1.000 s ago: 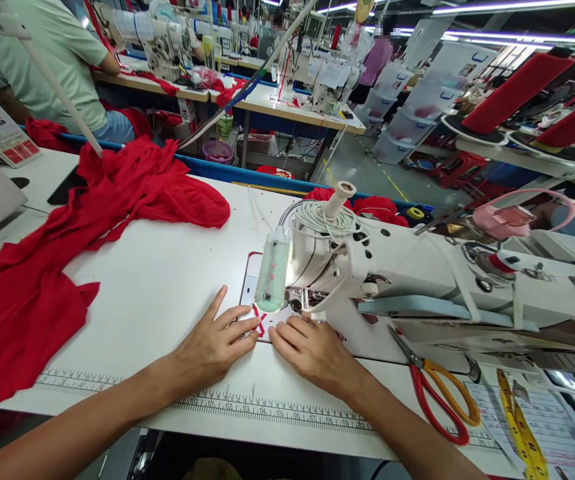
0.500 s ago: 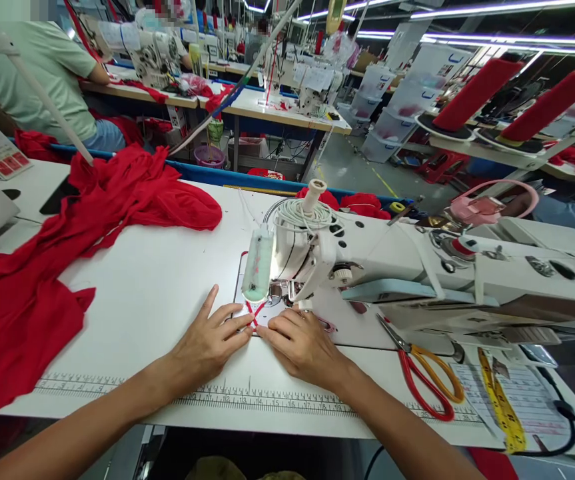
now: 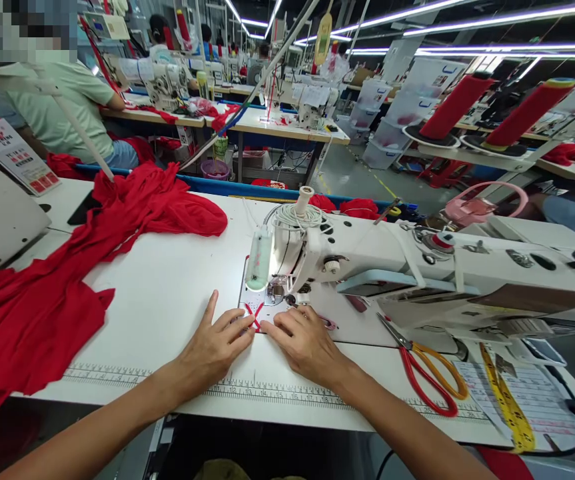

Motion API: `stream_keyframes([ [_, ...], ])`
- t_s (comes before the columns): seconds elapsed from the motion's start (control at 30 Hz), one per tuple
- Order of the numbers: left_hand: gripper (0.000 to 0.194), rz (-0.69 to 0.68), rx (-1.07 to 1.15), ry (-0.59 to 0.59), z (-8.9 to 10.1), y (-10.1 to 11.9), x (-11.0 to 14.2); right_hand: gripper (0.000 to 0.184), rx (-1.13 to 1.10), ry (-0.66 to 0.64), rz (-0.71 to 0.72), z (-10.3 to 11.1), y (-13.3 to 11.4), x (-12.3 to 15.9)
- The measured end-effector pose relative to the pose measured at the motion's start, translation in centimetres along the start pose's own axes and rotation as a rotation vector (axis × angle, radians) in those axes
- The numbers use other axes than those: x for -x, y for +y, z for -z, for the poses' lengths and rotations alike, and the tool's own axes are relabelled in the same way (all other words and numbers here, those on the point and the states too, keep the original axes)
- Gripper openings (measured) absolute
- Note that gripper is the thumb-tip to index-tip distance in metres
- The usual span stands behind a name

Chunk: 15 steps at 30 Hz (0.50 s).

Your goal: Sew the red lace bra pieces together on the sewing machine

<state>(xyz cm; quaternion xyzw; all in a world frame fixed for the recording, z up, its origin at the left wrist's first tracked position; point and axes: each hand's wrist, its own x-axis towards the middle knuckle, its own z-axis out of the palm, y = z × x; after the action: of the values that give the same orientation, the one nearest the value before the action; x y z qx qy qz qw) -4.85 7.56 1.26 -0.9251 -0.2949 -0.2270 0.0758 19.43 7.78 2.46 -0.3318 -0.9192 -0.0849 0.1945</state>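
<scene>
Two narrow red fabric strips (image 3: 254,310) lie crossed in an X on the sewing machine's bed, just in front of the presser foot area. My left hand (image 3: 220,343) rests flat to their left, thumb spread away and fingertips touching the strips' lower left part. From the right, my right hand (image 3: 307,343) lies with its fingers bent but apart, the foremost fingertip at the strips' lower right end. Neither hand visibly grips the strips. The white sewing machine (image 3: 367,247) stands behind my right hand, a pale green guard (image 3: 259,260) hanging at its head.
Crumpled red fabric (image 3: 77,300) covers the table's left side. Scissors (image 3: 424,367), a yellow tape measure (image 3: 507,407) and a written sheet (image 3: 550,400) lie at right. A printed ruler (image 3: 287,393) runs along the front edge. A co-worker (image 3: 67,107) sits at back left.
The view has shifted slightly. My right hand's fingers have drawn back a little from the machine's head, and more of the crossed strips shows between my hands. My left hand stays beside them.
</scene>
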Motion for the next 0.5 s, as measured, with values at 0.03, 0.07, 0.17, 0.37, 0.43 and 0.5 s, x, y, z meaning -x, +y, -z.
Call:
stream_keyframes([
  [0.03, 0.038, -0.001, 0.000, 0.008, -0.04, 0.05, 0.00, 0.042, 0.004, 0.002, -0.001, -0.02, -0.10, -0.02],
  [0.07, 0.038, -0.001, 0.002, 0.016, -0.09, 0.08, 0.01, 0.043, 0.010, 0.003, 0.003, -0.05, -0.19, -0.05],
  [0.17, 0.038, 0.006, 0.012, 0.025, -0.18, 0.10, 0.11, 0.042, 0.031, 0.023, 0.023, -0.18, -0.33, -0.06],
  [0.37, 0.038, 0.005, 0.022, 0.011, 0.13, 0.02, 0.12, 0.040, 0.056, 0.031, 0.017, -0.38, -0.33, 0.01],
  [0.43, 0.037, 0.002, 0.011, 0.009, 0.16, -0.13, -0.14, 0.038, 0.095, 0.030, 0.030, -0.35, -0.27, -0.15],
  [0.5, 0.036, 0.001, -0.008, 0.011, 0.04, -0.39, -0.51, 0.037, 0.130, 0.019, 0.038, -0.28, -0.16, -0.37],
])
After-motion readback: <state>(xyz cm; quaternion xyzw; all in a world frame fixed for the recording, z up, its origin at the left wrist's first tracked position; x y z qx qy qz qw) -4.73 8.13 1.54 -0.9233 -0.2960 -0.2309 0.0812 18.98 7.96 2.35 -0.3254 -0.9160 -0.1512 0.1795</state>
